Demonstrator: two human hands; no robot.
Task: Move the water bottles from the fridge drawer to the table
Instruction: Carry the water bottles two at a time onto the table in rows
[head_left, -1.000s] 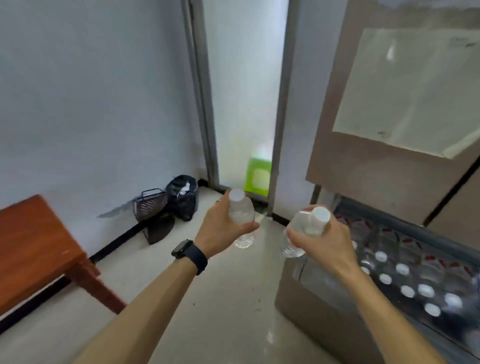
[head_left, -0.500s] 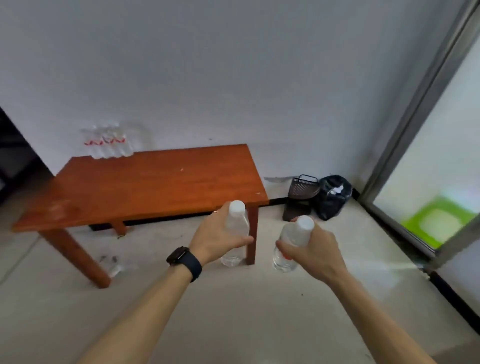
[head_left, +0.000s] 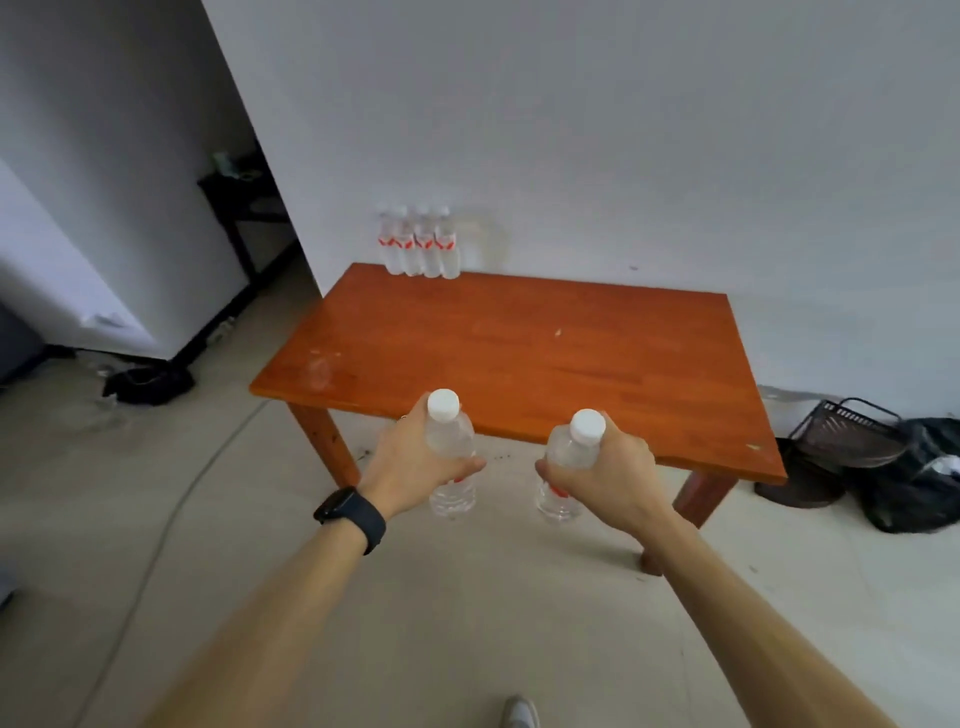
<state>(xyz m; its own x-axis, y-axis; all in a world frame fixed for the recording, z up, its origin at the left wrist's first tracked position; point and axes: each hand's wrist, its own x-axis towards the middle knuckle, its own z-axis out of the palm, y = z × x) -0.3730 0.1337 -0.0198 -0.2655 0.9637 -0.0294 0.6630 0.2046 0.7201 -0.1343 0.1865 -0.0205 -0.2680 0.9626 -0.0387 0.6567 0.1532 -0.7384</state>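
My left hand (head_left: 410, 465) grips a clear water bottle (head_left: 450, 446) with a white cap, held upright in front of the near edge of the orange wooden table (head_left: 519, 353). My right hand (head_left: 618, 475) grips a second clear bottle (head_left: 569, 457), also upright, just right of the first. Both bottles hang over the floor, short of the tabletop. Several bottles with red labels (head_left: 420, 244) stand in a row at the table's far left corner against the wall. The fridge drawer is out of view.
A dark wire basket (head_left: 844, 434) and a black bag (head_left: 919, 483) sit on the floor right of the table. A dark heap (head_left: 148, 384) lies on the floor at the left near a doorway. My shoe (head_left: 519, 714) shows at the bottom edge.
The view has swung left from the fridge to face the table head-on, and the table is nearer now. Both hands keep holding their bottles.
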